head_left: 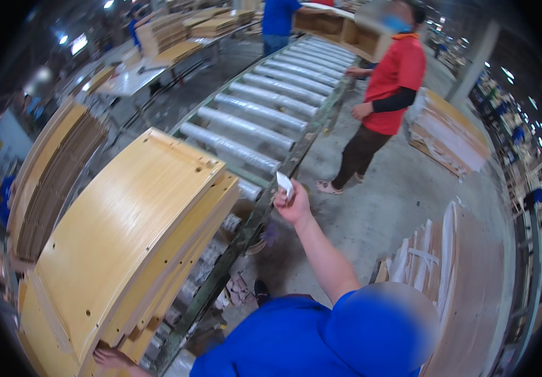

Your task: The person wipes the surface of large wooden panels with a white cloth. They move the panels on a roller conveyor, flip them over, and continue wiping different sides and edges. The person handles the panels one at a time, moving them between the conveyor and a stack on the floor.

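My right hand [293, 204] is raised over the side of the roller conveyor, its fingers closed around a small white flat piece [284, 183]; I cannot make out its material. Down at the lower left, my left hand [114, 358] grips the near edge of a curved, light wooden panel [129, 207], with the fingertips partly hidden at that edge. This panel lies on top of a stack of similar curved panels [183, 242] with small drilled holes. The stack rests at the near end of the conveyor [255, 113], left of my blue-sleeved body.
A co-worker in a red shirt [403, 78] stands right of the conveyor; another in blue [278, 25] is beyond. A wooden cabinet frame [349, 34] sits at the far end. Curved panel stacks stand at left [57, 182] and right [472, 283]. Boards [180, 53] cover a table.
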Available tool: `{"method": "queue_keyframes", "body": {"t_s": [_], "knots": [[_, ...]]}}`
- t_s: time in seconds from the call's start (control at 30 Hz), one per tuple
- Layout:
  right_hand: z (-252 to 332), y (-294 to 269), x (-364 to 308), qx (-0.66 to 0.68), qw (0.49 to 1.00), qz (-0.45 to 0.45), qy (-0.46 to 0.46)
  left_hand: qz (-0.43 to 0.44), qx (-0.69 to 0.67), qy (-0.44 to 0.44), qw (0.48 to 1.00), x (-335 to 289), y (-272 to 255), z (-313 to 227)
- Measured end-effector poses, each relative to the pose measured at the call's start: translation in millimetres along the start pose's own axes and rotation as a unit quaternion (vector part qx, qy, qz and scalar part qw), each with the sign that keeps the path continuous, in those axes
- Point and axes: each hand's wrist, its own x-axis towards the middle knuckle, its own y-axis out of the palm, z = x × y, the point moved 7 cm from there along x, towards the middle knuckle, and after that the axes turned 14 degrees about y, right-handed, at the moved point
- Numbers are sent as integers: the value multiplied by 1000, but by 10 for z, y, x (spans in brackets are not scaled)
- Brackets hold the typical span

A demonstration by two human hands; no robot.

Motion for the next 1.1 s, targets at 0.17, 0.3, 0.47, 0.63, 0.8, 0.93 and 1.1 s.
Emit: {"method": "queue_keyframes", "body": {"t_s": [0.17, 0.3, 0.47, 0.63, 0.8, 0.93, 1.1], "knots": [[453, -599, -1288, 66, 988, -103, -91, -52, -74, -30, 995, -300, -106, -788], [983, -671, -2221, 96, 971, -144, -167, 99, -434, -80, 892, -967, -249, -2108], [1893, -957, -3281, 128, 965, 14, -228, 192, -742, 346, 542, -1129, -1868, -5066], [2883, -1090, -4279, 92, 944, 50, -312, 374, -718, 440, 389, -1154, -2750, -6618], [3664, -1663, -5587, 108, 918, -48, -378, 571, -522, 494, 395, -1420, -3018, -7766], [4133, -1925, -6083, 104, 900, -67, -418, 554, -414, 626, 362, -1545, -3163, -8634], [4946, -2085, -5958, 169, 899, -39, -403, 442, -422, 749, 255, -1560, -3885, -9985]]}}
